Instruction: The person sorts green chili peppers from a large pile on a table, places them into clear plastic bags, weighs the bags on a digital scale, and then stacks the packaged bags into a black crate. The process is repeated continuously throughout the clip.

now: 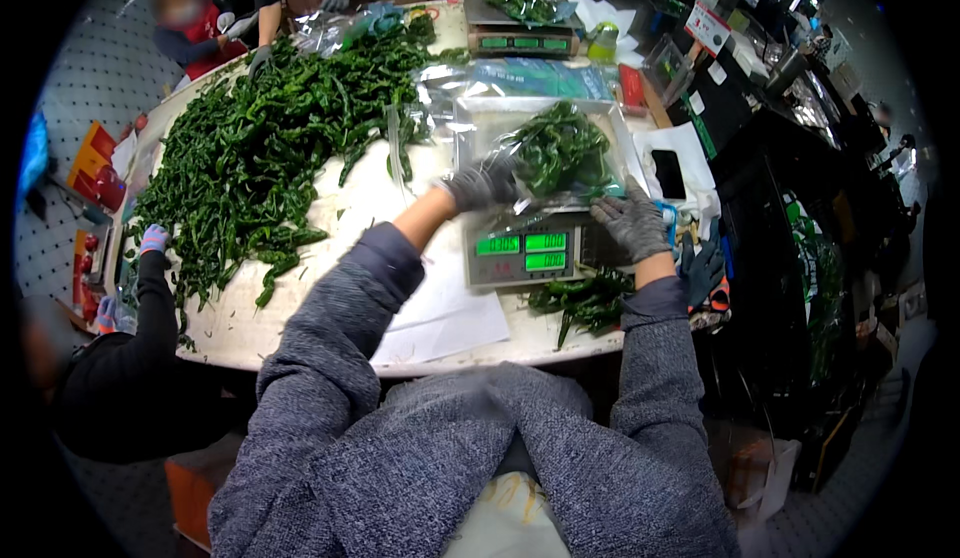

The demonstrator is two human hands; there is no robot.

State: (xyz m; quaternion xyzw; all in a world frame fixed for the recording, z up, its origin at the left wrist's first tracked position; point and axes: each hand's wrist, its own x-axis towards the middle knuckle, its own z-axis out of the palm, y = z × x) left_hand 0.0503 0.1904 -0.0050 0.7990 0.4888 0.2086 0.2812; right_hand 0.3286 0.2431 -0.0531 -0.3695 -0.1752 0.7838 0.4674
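Observation:
A clear plastic bag of green peppers [562, 149] rests on the metal tray [630, 134] of a digital scale [480, 269] with lit green displays. At the bag's left side is my left hand [484, 183], in a grey glove and blurred by motion; its grip on the plastic is unclear. My right hand [636, 222], also gloved in grey, is at the bag's lower right corner, with the edge of the plastic between thumb and fingers. Loose green peppers [585, 299] lie in front of the scale, partly behind my right forearm.
A large heap of green peppers [277, 130] covers the table's left side. White paper [450, 325] lies near the front edge. Beyond stand flat printed bags [540, 78] and a second scale [521, 25]. A phone [667, 174] and spare gloves [701, 269] lie right. Other people's gloved hands [154, 238] reach in.

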